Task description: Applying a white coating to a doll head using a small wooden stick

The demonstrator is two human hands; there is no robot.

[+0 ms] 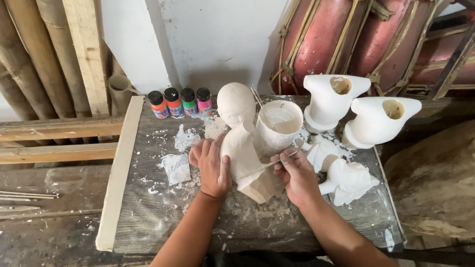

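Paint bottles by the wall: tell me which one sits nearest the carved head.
The pink paint bottle, rightmost of the four, beside the carved figure. Orange, red and green stand farther left.

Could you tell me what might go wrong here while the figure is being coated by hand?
The white cup stands right behind the figure; a nudge from the right hand with the brush could tip it. The left hand alone steadies the leaning figure, which might slip. White pieces lie near the bench edge.

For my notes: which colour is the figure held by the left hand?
Pale cream, unpainted, seen in the head view: figure, left hand.
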